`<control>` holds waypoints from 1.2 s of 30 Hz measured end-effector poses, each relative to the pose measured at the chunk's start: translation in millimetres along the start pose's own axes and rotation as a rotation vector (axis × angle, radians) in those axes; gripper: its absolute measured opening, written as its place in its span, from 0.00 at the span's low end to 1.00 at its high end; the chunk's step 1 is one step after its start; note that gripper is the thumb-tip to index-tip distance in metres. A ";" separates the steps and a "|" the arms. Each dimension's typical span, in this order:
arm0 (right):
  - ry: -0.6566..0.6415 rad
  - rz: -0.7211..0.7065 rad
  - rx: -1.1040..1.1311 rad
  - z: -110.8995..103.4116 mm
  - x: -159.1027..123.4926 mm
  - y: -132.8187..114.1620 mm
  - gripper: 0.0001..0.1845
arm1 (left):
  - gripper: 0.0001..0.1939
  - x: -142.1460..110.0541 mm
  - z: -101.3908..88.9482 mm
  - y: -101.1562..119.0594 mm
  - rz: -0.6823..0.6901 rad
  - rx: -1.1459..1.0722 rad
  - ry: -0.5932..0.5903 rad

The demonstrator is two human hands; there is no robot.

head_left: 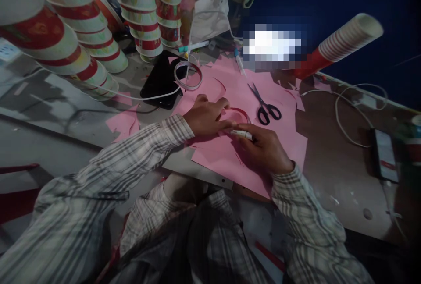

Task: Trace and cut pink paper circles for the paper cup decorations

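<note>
The person wears a long-sleeved checked shirt, pale grey to off-white, crossed by dark stripes of differing widths. The left sleeve (131,157) is loose and creased, its stripes running along the forearm, and ends in a cuff at the wrist above the bare left hand (205,117). A narrow, dark-edged fold (115,195) shows near its elbow. The right sleeve (304,209) bunches in soft wrinkles and reaches the wrist of the bare right hand (268,150). Lower down, the checked cloth (210,249) falls into deep shadow, its details too dim to tell.
</note>
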State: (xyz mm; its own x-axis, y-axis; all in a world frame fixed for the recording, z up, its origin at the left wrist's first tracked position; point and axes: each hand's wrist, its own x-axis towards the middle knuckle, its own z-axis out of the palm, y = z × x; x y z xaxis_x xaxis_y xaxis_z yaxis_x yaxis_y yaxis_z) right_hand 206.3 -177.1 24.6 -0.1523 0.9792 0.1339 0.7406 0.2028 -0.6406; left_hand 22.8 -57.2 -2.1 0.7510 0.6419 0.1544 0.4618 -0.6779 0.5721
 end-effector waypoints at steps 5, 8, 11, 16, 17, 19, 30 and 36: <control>0.043 -0.009 0.043 7.1 0.3 4.8 0.15 | 0.14 -4.6 1.4 -3.1 0.047 0.001 -0.034; 0.003 -0.023 0.039 4.1 1.0 -1.0 0.14 | 0.11 -5.8 4.7 -4.2 0.090 0.041 0.003; -0.040 -0.020 -0.026 -2.3 0.9 -6.2 0.14 | 0.10 -6.0 5.7 -4.6 0.126 0.094 -0.005; -0.108 0.047 -0.095 -15.4 -1.9 -4.0 0.15 | 0.11 -5.2 6.2 -5.9 0.164 0.138 -0.010; -0.117 0.050 -0.094 -17.7 -2.4 -2.6 0.15 | 0.11 -5.0 6.2 -5.7 0.170 0.139 -0.003; -0.091 0.036 -0.066 -21.2 -2.7 -0.6 0.13 | 0.10 -4.7 5.2 -4.5 0.179 0.144 0.007; 0.010 -0.017 -0.015 1.8 4.6 -5.1 0.13 | 0.10 -2.6 0.6 -3.0 0.246 0.099 -0.034; 0.128 0.054 0.134 10.0 8.7 5.8 0.12 | 0.17 -2.9 0.8 1.8 0.125 0.055 -0.069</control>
State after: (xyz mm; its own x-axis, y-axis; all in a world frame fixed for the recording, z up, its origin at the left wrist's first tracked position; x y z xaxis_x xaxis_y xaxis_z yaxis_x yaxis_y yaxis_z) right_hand 202.7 -167.3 14.5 -0.0237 0.9823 0.1860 0.6504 0.1564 -0.7433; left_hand 21.8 -60.5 -2.2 0.8340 0.5267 0.1645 0.3866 -0.7704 0.5069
